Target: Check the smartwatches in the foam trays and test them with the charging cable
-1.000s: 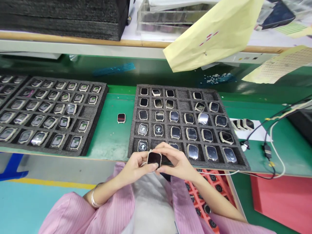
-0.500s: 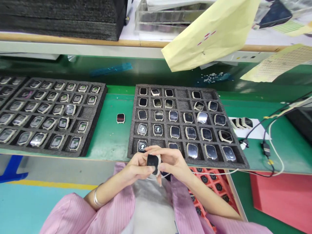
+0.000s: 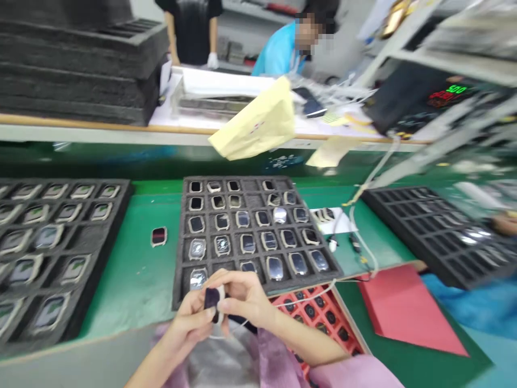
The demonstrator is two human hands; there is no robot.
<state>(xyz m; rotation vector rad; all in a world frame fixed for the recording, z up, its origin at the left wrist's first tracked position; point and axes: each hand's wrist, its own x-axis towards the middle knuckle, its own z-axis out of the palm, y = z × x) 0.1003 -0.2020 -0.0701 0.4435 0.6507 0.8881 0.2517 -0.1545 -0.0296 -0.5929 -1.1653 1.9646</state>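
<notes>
In front of my body, at the near edge of the foam tray, both hands hold one smartwatch [image 3: 211, 303] without a strap. My left hand [image 3: 193, 317] pinches its dark face side, thumb on the screen. My right hand [image 3: 246, 297] is closed around its other side, thumb against a pale white part at the back; whether that part is separate I cannot tell. A white cable [image 3: 302, 295] runs below the hands and off to the right. The black foam tray [image 3: 179, 269] beside them carries rows of similar watches, a few with lit dials.
One watch [image 3: 159, 236] lies alone on the green bench [image 3: 133, 269]. Another watch tray [image 3: 105, 245] is at left, and a third tray [image 3: 424, 237] at right. Below sits a red tray [image 3: 323, 310] of round dark parts. Two people stand beyond the shelf [image 3: 121, 134].
The head view has swung up and right, bringing the people and the right-hand tray into view. My hands keep hold of the watch, which now appears turned more edge-on.
</notes>
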